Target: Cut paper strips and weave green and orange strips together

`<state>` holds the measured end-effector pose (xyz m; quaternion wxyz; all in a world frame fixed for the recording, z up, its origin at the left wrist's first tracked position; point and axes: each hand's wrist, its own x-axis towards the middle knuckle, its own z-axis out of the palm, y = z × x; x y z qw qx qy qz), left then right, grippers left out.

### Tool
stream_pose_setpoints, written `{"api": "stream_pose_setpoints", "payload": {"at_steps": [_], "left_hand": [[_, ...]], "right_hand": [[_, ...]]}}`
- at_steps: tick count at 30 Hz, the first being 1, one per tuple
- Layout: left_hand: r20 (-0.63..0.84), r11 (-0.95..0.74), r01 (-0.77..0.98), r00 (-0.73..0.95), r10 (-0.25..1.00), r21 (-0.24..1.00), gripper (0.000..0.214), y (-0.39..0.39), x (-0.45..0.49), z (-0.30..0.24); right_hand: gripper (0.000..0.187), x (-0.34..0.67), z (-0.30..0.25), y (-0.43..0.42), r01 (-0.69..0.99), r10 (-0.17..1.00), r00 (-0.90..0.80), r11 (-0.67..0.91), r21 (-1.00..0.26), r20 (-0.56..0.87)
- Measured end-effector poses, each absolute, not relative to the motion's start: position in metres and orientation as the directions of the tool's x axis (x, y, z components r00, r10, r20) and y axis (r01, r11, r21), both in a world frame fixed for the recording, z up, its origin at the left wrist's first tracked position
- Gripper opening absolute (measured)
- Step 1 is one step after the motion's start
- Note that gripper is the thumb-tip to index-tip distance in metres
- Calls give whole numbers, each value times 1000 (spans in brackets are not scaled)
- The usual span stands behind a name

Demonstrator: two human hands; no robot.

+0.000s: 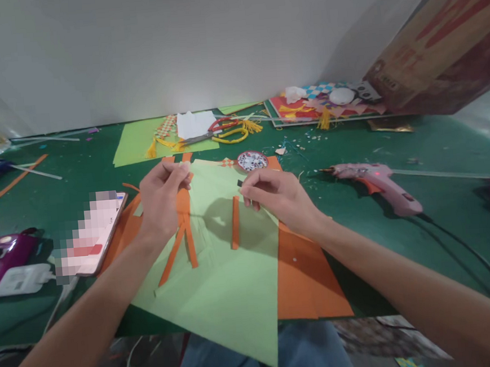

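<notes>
My left hand (167,198) is pinched closed above orange paper strips (189,233); whatever its fingertips hold is too small to make out. Between the thumb and fingers of my right hand (273,195) is a small black piece (240,183). Both hands are over a light green paper sheet (231,286), whose near corner overhangs the table edge. A single orange strip (235,224) lies on that sheet, left of my right hand. Just behind my right hand sits a round dish (252,161) of small black and white bits.
A pink glue gun (374,182) lies at right, its cord trailing to the front edge. Scissors (211,134) rest on papers at the back. At left are a phone (94,235) and a white plug (23,280). Orange sheets (305,275) lie under the green one.
</notes>
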<state>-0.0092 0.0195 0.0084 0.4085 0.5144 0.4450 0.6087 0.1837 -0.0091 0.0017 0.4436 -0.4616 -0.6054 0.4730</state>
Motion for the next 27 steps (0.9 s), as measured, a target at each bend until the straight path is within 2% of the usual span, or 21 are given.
{"api": "stream_pose_setpoints", "payload": {"at_steps": [11,14,16,19,22,25,27], "left_hand": [[254,-262,-39,-148,956,964,20,20,-8,8],[240,-258,-70,-197,951,964,18,22,-10,12],[228,-258,-97,-249,941,961,18,24,-12,14],[221,-268,-119,-312,924,956,20,28,-16,15],[234,-286,-109,-341,910,952,23,33,-21,13],[245,-298,-88,-376,894,951,26,39,-26,11],[277,-296,10,-388,879,955,26,42,-29,11]], "right_hand": [[17,187,3,-6,131,975,-209,106,-986,77],[15,194,9,-2,202,974,-218,97,-975,52],[13,199,11,0,307,964,-263,123,-944,40],[15,204,6,4,484,909,-410,293,-824,83],[20,204,-6,7,617,863,-452,486,-619,228],[28,202,-17,8,703,815,-475,578,-415,331],[32,201,-20,8,729,788,-488,605,-321,376]]}}
